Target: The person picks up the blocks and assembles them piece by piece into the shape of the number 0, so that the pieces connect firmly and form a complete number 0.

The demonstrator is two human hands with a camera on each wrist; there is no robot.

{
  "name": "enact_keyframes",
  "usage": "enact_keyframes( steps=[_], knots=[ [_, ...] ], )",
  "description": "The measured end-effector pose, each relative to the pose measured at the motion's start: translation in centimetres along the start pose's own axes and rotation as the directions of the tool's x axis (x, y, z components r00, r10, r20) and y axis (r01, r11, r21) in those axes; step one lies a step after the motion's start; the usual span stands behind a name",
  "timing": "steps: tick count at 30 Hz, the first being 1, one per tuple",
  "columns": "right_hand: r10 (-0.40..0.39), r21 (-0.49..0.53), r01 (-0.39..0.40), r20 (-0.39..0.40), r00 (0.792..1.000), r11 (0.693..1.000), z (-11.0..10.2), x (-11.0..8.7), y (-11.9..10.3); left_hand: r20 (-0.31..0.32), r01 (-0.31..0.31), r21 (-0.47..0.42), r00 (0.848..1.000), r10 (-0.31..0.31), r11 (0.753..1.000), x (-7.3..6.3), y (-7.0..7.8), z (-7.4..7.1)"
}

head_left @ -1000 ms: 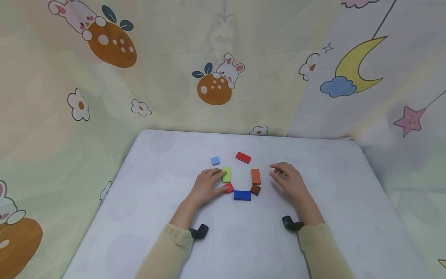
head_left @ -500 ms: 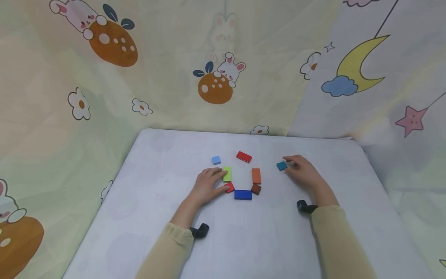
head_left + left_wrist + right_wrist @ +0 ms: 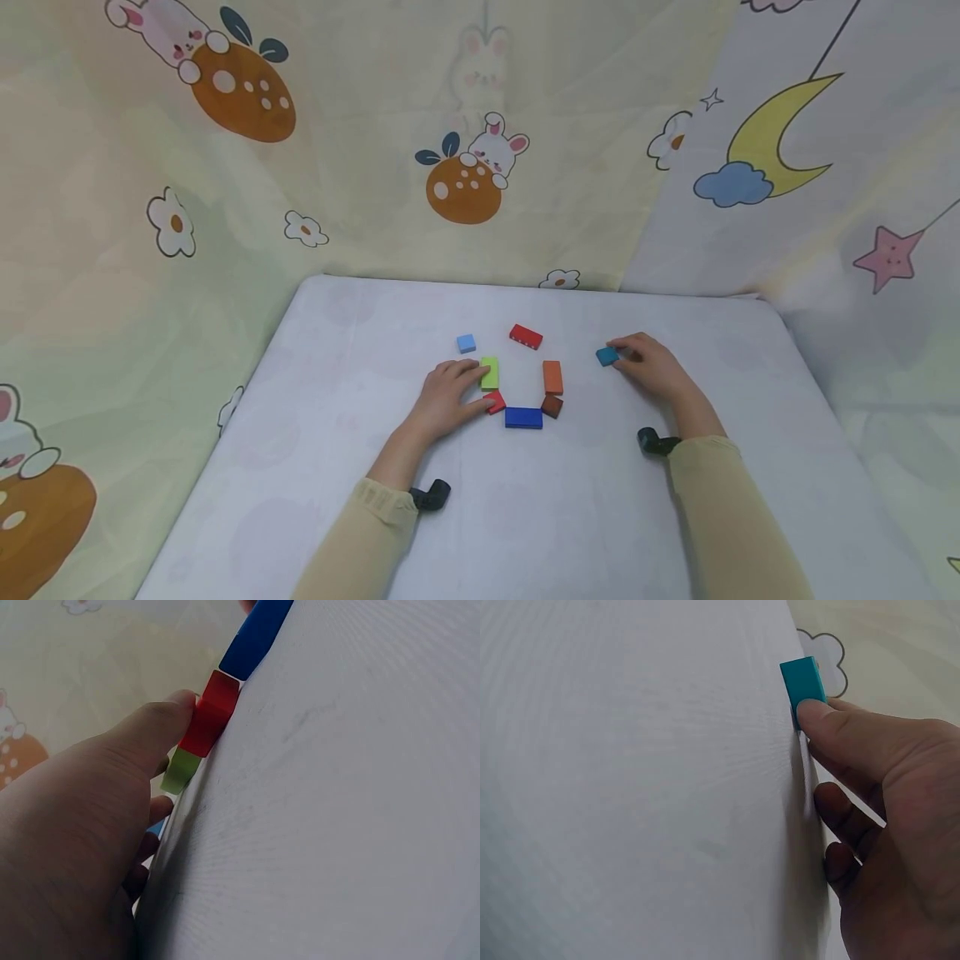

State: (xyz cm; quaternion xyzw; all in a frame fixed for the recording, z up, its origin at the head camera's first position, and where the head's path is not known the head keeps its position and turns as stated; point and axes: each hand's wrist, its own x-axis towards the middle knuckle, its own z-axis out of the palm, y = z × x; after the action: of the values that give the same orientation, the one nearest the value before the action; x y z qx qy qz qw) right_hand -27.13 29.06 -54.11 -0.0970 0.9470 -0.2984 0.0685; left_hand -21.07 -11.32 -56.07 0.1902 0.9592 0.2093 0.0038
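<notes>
My left hand (image 3: 444, 403) rests on the table, its thumb touching the small red block (image 3: 495, 402) and its index finger at the lime green block (image 3: 490, 372). In the left wrist view, the thumb lies along the red block (image 3: 211, 714), with the green block (image 3: 181, 771) just beyond. Over to the right, my right hand (image 3: 654, 368) pinches a teal block (image 3: 607, 357) between thumb and index finger. The right wrist view shows the thumb pressed on the lower end of this teal block (image 3: 801, 679), the other fingers loosely bent below.
A dark blue block (image 3: 523, 418), a brown block (image 3: 552, 407) and an orange block (image 3: 552, 377) continue the row from the red one in a U shape. Behind them lie a longer red block (image 3: 526, 337) and a light blue block (image 3: 467, 343) on the white table (image 3: 525, 517).
My right hand has moved to the right and back, uncovering the teal block, and its fingertips have closed onto that block. The left hand stays in place.
</notes>
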Motion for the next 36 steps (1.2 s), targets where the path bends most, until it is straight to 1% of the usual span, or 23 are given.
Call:
enact_keyframes(
  steps=[4,7,11,17,22,28,36],
  knots=[
    [0.023,-0.006,-0.023,0.008,1.000,1.000,-0.2,0.0,-0.3,-0.001,0.001,0.006,1.000,-0.001,1.000,0.0,0.0,0.0],
    [0.037,0.000,-0.037,0.014,0.999,0.999,-0.2,0.2,-1.1,0.003,0.004,0.007,1.000,-0.004,1.000,0.1,0.0,0.0],
    [0.043,-0.006,-0.043,0.037,0.998,0.999,0.0,1.0,-2.8,0.009,0.007,0.003,1.000,-0.007,1.000,0.1,0.0,-0.1],
    [0.037,-0.016,-0.035,0.099,0.994,0.999,0.9,2.5,-5.6,0.019,0.007,0.003,1.000,-0.007,1.000,0.1,0.0,-0.2],
    [0.028,-0.005,-0.028,0.136,0.990,1.000,1.8,3.5,-7.2,0.027,0.003,0.005,1.000,-0.003,1.000,0.1,-0.1,0.0],
    [0.023,0.001,-0.023,0.165,0.986,1.000,2.7,4.4,-8.3,0.033,0.005,0.006,0.999,-0.005,1.000,0.1,-0.1,-0.1],
    [0.051,0.009,-0.054,0.207,0.977,0.999,3.5,5.0,-8.8,0.037,0.006,-0.002,0.999,-0.006,1.000,0.0,-0.1,-0.1]
  ],
)
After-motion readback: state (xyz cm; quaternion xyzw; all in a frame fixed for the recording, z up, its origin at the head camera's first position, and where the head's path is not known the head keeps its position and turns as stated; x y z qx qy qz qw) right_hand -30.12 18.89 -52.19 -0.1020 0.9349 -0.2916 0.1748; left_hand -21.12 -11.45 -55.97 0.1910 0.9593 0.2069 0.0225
